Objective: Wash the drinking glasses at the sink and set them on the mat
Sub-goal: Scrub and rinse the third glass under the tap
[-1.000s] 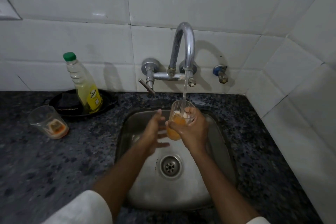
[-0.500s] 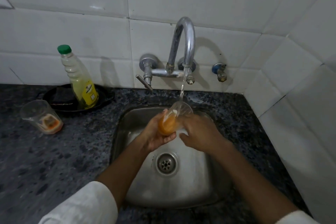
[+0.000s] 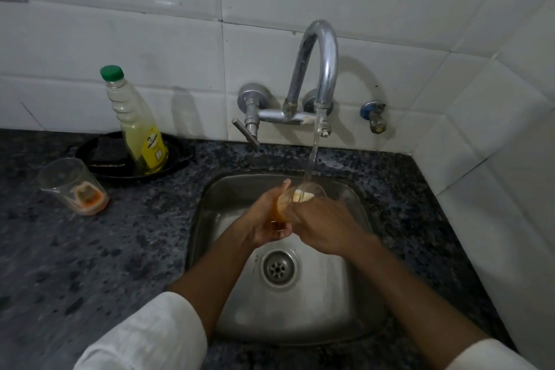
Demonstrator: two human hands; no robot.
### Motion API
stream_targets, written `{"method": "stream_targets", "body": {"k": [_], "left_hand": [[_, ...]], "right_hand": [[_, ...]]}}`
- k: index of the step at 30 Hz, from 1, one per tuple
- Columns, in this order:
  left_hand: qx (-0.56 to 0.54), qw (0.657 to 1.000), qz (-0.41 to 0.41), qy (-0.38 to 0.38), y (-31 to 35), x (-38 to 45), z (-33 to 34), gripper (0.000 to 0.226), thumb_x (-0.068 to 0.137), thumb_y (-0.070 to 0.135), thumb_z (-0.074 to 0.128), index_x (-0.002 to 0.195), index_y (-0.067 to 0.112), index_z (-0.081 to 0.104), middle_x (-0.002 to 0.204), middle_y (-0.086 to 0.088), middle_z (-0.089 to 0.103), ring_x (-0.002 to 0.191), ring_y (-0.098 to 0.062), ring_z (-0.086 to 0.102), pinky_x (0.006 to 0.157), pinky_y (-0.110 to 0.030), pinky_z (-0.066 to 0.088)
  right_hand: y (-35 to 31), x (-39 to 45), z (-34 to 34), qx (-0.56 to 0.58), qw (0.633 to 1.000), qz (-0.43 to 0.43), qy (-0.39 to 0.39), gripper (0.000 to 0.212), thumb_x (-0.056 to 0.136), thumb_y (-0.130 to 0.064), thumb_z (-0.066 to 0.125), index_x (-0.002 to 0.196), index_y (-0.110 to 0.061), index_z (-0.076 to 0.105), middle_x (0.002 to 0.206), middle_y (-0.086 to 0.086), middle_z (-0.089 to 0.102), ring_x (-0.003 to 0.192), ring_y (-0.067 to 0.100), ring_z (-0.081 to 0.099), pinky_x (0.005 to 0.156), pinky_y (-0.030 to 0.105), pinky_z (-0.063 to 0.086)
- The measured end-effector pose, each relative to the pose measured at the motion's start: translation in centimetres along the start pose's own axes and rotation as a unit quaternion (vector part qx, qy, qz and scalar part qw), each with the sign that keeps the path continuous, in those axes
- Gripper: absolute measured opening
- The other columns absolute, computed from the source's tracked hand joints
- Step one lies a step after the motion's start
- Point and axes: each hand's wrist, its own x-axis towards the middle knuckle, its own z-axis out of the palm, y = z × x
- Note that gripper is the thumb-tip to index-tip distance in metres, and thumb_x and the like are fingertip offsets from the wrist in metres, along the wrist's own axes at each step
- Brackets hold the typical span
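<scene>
Over the steel sink [image 3: 345, 303] both hands hold a clear drinking glass [image 3: 295, 198] with orange liquid in its lower part, tilted with its mouth up toward the tap. My left hand [image 3: 264, 221] cups the glass's base from the left. My right hand [image 3: 324, 227] grips its side from the right. Water runs from the curved chrome tap [image 3: 318, 69] into the glass's mouth. A second glass [image 3: 72, 186] with orange residue at its bottom stands upright on the dark counter at the left.
A green-capped bottle of yellow liquid [image 3: 135, 123] stands in a black dish [image 3: 177, 153] behind the second glass. A small blue-topped valve [image 3: 374, 117] juts from the white tiled wall right of the tap. The speckled granite counter [image 3: 90, 264] surrounds the sink.
My left hand has closed around the glass's base, and the glass has tipped from upright to slanted under the stream. My right hand shifted to the glass's side.
</scene>
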Motion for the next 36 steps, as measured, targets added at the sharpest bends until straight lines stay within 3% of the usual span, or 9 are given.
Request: {"method": "stream_targets", "body": {"k": [6, 10, 16, 19, 21, 24, 29, 34, 36], "left_hand": [[-0.236, 0.964, 0.098, -0.071, -3.1, 1.3, -0.1, 0.053, 0.089, 0.028, 0.064, 0.126, -0.009, 0.057, 0.128, -0.029, 0.059, 0.103, -0.033, 0.066, 0.077, -0.042, 0.06], [-0.107, 0.993, 0.053, -0.009, -1.3, 1.3, 0.2, 0.044, 0.086, 0.037, 0.067, 0.114, 0.003, 0.063, 0.086, -0.017, 0.072, 0.065, -0.022, 0.071, 0.052, -0.029, 0.057], [-0.217, 0.971, 0.08, -0.063, -2.7, 1.4, 0.1, 0.049, 0.09, 0.034, 0.062, 0.119, -0.006, 0.062, 0.108, -0.023, 0.069, 0.094, -0.031, 0.07, 0.078, -0.043, 0.061], [-0.089, 0.995, 0.031, 0.02, -1.8, 2.2, -0.8, 0.053, 0.086, 0.044, 0.069, 0.118, 0.003, 0.066, 0.095, -0.019, 0.073, 0.076, -0.026, 0.072, 0.066, -0.036, 0.063], [-0.028, 0.999, 0.027, 0.026, -2.3, 2.3, -1.1, 0.052, 0.088, 0.049, 0.065, 0.117, 0.006, 0.067, 0.098, -0.018, 0.073, 0.079, -0.024, 0.072, 0.064, -0.033, 0.059], [-0.195, 0.976, 0.081, -0.051, -3.7, 1.9, -0.9, 0.046, 0.088, 0.03, 0.065, 0.12, -0.002, 0.061, 0.109, -0.022, 0.069, 0.092, -0.029, 0.07, 0.073, -0.039, 0.061], [-0.078, 0.996, 0.034, 0.019, -2.5, 2.6, -1.5, 0.063, 0.076, 0.043, 0.077, 0.124, 0.005, 0.064, 0.106, -0.019, 0.071, 0.083, -0.025, 0.072, 0.067, -0.034, 0.061], [-0.27, 0.957, 0.084, -0.064, -3.9, 1.4, -0.7, 0.031, 0.087, 0.026, 0.061, 0.104, 0.0, 0.066, 0.093, -0.017, 0.073, 0.081, -0.023, 0.069, 0.066, -0.031, 0.056], [-0.22, 0.972, 0.065, -0.054, -3.1, 1.7, -1.4, 0.037, 0.082, 0.031, 0.072, 0.103, 0.002, 0.065, 0.083, -0.013, 0.072, 0.074, -0.019, 0.066, 0.064, -0.027, 0.053]], "right_hand": [[-0.8, 1.3, 1.1, 0.444, 0.871, 0.178, 0.115, 0.014, 0.089, -0.013, 0.059, 0.084, -0.018, 0.07, 0.078, 0.001, 0.07, 0.065, 0.007, 0.065, 0.057, 0.024, 0.051], [1.5, 0.6, 3.0, 0.165, 0.979, 0.111, -0.049, 0.022, 0.092, -0.023, 0.05, 0.107, -0.016, 0.065, 0.102, 0.006, 0.067, 0.095, 0.022, 0.064, 0.072, 0.035, 0.052], [0.8, 1.4, 3.9, 0.167, 0.982, 0.024, 0.082, 0.034, 0.091, -0.041, 0.052, 0.114, -0.018, 0.065, 0.103, 0.01, 0.069, 0.085, 0.014, 0.068, 0.066, 0.031, 0.055], [1.3, 1.2, 4.0, -0.059, 0.997, 0.009, -0.043, 0.029, 0.09, -0.028, 0.049, 0.116, -0.016, 0.057, 0.111, 0.01, 0.065, 0.102, 0.029, 0.063, 0.079, 0.039, 0.053], [1.3, 1.4, 4.2, 0.034, 0.997, 0.064, -0.038, 0.024, 0.095, -0.031, 0.045, 0.11, -0.022, 0.062, 0.108, 0.005, 0.068, 0.1, 0.027, 0.064, 0.079, 0.04, 0.053], [0.0, 2.0, 3.0, 0.271, 0.955, 0.08, 0.087, 0.022, 0.096, -0.02, 0.049, 0.088, -0.025, 0.068, 0.083, -0.005, 0.068, 0.076, 0.015, 0.063, 0.063, 0.03, 0.049], [1.7, 1.0, 2.9, -0.058, 0.997, -0.04, -0.042, 0.027, 0.094, -0.023, 0.046, 0.119, -0.02, 0.056, 0.099, 0.0, 0.062, 0.097, 0.024, 0.061, 0.069, 0.033, 0.044], [-0.2, 1.9, 3.4, 0.295, 0.945, 0.068, 0.119, 0.023, 0.096, -0.018, 0.052, 0.082, -0.025, 0.069, 0.071, -0.009, 0.067, 0.062, 0.002, 0.062, 0.054, 0.018, 0.049], [0.0, 1.2, 3.4, 0.126, 0.991, -0.017, 0.042, 0.018, 0.096, -0.023, 0.05, 0.103, -0.02, 0.066, 0.094, -0.002, 0.069, 0.086, 0.012, 0.067, 0.068, 0.028, 0.055]]}}
